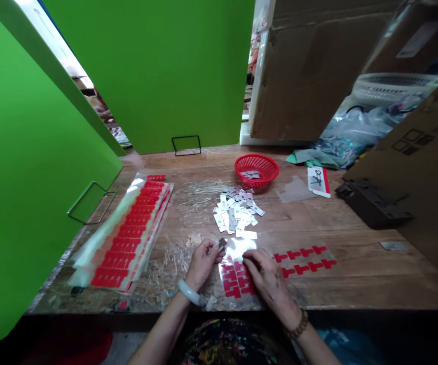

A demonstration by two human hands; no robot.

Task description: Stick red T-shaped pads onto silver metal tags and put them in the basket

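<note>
My left hand (204, 263) pinches a small metal plate (222, 244) with a dark end between thumb and fingers. My right hand (266, 276) is closed in a pinch over a clear sheet with red T-shaped stickers (231, 282). Whatever its fingertips hold is hidden. A second strip of red stickers (305, 252) lies flat just right of that hand. Beyond both hands is a loose pile of silvery metal plates (238, 210), with one plate (249, 235) lying at its near edge.
Behind the pile stands a red basket (257, 171) with a few plates inside. A stack of red sticker sheets (128, 233) lies at left, before green boards (158, 76). On the right are a printed card (318, 181), a dark block (373, 203) and cardboard (412, 137).
</note>
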